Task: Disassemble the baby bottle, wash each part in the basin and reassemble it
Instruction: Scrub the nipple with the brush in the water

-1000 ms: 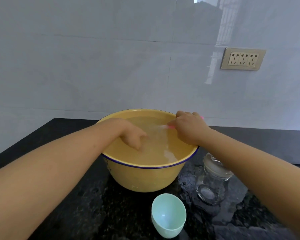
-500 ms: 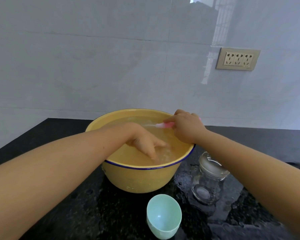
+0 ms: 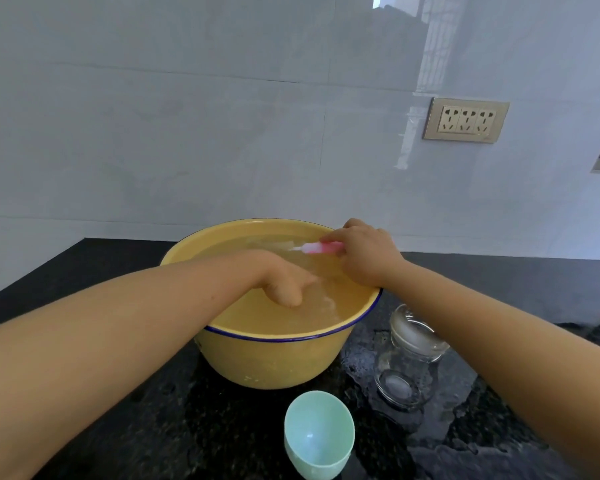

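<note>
Rinsing carried on in the yellow basin [image 3: 267,362]: the left hand [image 3: 284,285] had drawn back left from mid-water, its fingers now curled under.

Whether it held a part could not be told. The right hand [image 3: 364,258] stayed at the far-right rim, gripping the pink brush [image 3: 321,248]. The glass bottle [image 3: 409,362] lay near the basin's right side and the mint cap [image 3: 317,434] in front; free counter [image 3: 118,427] lay to the left.

Counted one yellow basin [image 3: 274,362], one mint cap [image 3: 319,434], one bottle [image 3: 409,368], one brush [image 3: 323,248], one socket [image 3: 466,120], one left hand [image 3: 284,285], one right hand [image 3: 364,254].
</note>
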